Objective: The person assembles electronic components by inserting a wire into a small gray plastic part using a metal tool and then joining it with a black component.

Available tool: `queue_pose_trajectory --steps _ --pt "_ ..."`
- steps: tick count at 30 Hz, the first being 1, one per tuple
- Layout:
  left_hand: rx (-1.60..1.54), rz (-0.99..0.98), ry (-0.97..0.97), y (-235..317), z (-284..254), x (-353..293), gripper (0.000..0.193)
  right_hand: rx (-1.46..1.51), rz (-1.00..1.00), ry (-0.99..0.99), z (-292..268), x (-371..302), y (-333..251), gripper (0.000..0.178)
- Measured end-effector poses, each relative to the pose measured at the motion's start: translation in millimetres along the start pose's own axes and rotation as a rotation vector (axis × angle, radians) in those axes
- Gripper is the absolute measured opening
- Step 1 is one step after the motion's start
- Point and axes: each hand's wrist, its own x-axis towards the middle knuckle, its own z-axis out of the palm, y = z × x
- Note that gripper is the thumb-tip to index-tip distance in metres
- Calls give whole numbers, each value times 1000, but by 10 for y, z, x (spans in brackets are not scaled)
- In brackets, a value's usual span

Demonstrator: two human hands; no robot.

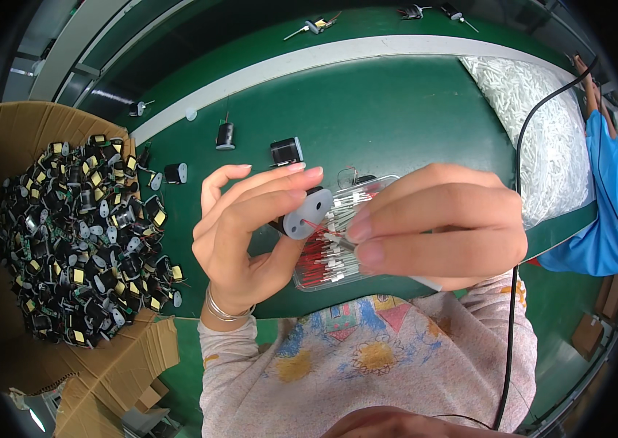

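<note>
My left hand (254, 219) grips a black cylindrical component with a grey oval end cap (307, 217), its cap turned to the right. Thin red wires come out of a hole in the cap. Close by on the right, my right hand (440, 226) pinches a slim metal tool (344, 244), its tip at the red wires; the fingers hide most of it. Beneath both hands lies a clear plastic tray (309, 287) of white-tipped pieces with red wires.
At left, a cardboard box (156, 343) holds a heap of similar black components. Loose ones (286, 151) stand on the green table (367, 95). A bag of small white pieces (542, 139) lies at right, near a black cable (518, 168). Beyond it is a person in blue (601, 212).
</note>
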Motion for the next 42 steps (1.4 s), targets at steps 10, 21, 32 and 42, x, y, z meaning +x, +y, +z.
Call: queue_pose_trajectory --steps 10,21,32,42 --pt "-10 -9 15 8 -1 -7 31 -65 -31 -32 -5 -9 -52 12" --pt "23 -1 5 22 -2 -10 31 -18 103 34 -5 -11 -56 27" --pt "32 10 12 26 -4 -9 31 -18 125 48 1 -4 -81 26" --pt "46 24 8 35 -27 -11 32 -31 109 54 21 -20 -104 26"
